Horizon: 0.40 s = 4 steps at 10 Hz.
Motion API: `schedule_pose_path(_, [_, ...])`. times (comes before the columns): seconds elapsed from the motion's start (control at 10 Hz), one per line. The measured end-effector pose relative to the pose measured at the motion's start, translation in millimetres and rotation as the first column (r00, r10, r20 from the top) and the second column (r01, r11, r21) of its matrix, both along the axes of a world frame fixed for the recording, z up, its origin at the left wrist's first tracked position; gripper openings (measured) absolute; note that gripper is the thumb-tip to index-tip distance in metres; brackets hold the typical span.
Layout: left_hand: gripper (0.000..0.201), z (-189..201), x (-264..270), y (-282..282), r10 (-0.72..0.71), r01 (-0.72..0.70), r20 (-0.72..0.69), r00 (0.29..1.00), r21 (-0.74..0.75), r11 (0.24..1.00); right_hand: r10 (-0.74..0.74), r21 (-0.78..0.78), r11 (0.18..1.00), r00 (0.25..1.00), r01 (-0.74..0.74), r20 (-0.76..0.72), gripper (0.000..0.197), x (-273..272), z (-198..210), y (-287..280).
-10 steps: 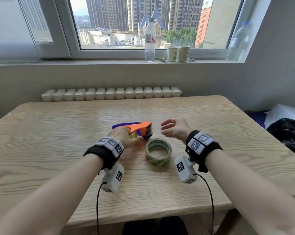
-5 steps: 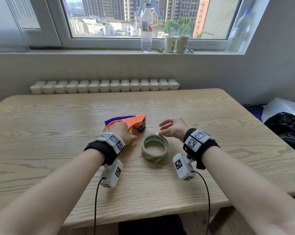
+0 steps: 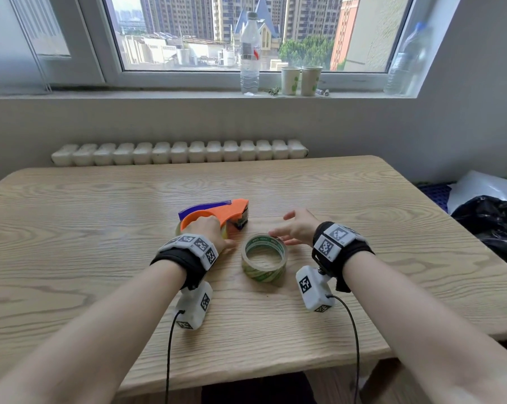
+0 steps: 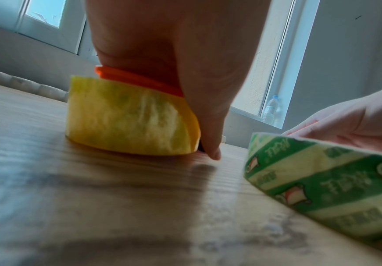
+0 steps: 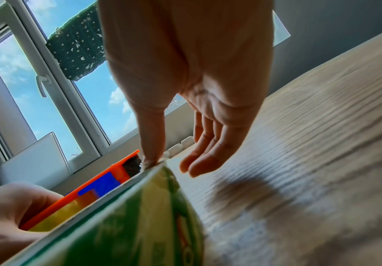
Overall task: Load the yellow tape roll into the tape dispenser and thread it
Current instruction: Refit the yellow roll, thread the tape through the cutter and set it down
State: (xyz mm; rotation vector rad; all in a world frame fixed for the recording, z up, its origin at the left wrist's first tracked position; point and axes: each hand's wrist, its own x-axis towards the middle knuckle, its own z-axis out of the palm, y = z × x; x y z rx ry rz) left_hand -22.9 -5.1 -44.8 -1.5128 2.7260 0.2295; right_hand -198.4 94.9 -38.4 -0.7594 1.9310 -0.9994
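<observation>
Daylight room, wooden table under a wide window

A pale wooden table (image 3: 333, 193) fills the foreground, and behind it a white radiator (image 3: 179, 152) runs low along the grey wall (image 3: 159, 121). Up on the window sill (image 3: 188, 93) stand a clear water bottle (image 3: 250, 53), two paper cups (image 3: 301, 80) side by side and a second bottle (image 3: 403, 59) off at the right corner. Through the window (image 3: 188, 33), tower blocks and green trees in bright sun. A black bag (image 3: 491, 223) sits at right.

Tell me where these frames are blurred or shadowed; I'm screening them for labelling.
Head view: sharp, daylit, edges bowed. Left wrist view: table foreground smeared, left hand backlit dark. Right wrist view: green-printed tape roll out of focus, right hand shadows the table.
</observation>
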Motion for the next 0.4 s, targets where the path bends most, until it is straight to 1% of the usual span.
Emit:
schedule_pose_path(0.1, [0.052, 1, 1, 0, 0.001, -0.001, -0.008, 1.0, 0.016, 1.0, 0.008, 0.041, 0.999, 0.999, -0.006, -0.053, 0.073, 3, 3, -1])
schedule_pose_path(0.2, [0.046, 8, 4, 3, -0.012, 0.012, -0.009, 1.0, 0.034, 0.999, 0.01, 0.084, 0.996, 0.993, 0.0, -0.116, 0.07, 5, 8, -1])
schedule_pose_path(0.3, [0.044, 9, 9, 7, -0.01, 0.01, -0.021, 1.0, 0.024, 1.0, 0.056, 0.149, 0.989, 0.975, -0.023, -0.217, 0.072, 4, 8, -3])
schedule_pose_path(0.4, [0.045, 15, 12, 5, 0.002, -0.002, -0.05, 0.999, 0.01, 1.0, 0.094, 0.207, 0.978, 0.941, -0.025, -0.326, 0.081, 1, 8, -3])
